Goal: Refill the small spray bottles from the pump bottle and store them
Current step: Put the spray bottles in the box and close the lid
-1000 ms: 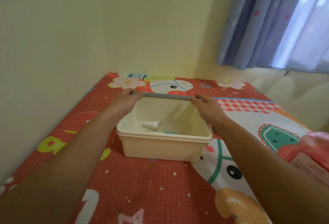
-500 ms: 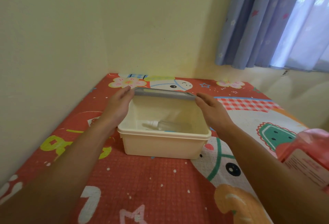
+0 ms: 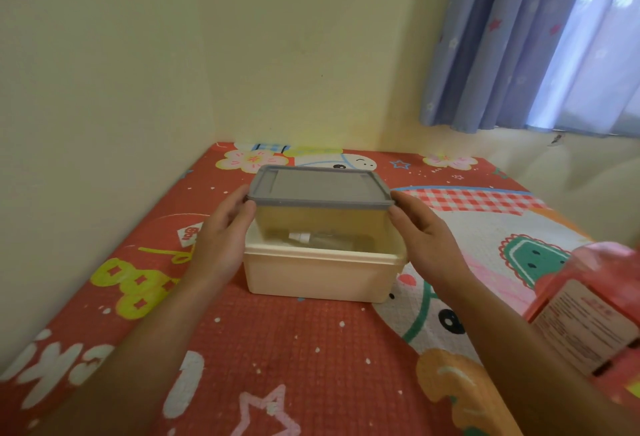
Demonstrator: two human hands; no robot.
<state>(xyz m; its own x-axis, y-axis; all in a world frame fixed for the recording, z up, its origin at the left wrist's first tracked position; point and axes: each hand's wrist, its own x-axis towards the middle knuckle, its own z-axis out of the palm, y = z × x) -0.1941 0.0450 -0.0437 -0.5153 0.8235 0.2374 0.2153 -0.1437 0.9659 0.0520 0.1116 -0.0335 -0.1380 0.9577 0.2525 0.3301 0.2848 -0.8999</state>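
Note:
A cream plastic box (image 3: 318,276) stands on the red patterned mat. A small clear spray bottle (image 3: 318,240) with a white cap lies on its side inside. A grey lid (image 3: 317,188) hovers over the box, its near edge raised above the front rim. My left hand (image 3: 225,234) grips the lid's left end and my right hand (image 3: 420,231) grips its right end. The pink pump bottle (image 3: 588,311) with a white label stands at the right edge, partly behind my right forearm.
The mat (image 3: 277,349) fills a corner between the left wall (image 3: 86,106) and the back wall. Blue curtains (image 3: 536,37) hang at the upper right. The pump bottle stands close to my right arm.
The grey lid has swung from behind the box's far edge to above the box, carried toward me by both hands. The box and the bottle inside stayed put.

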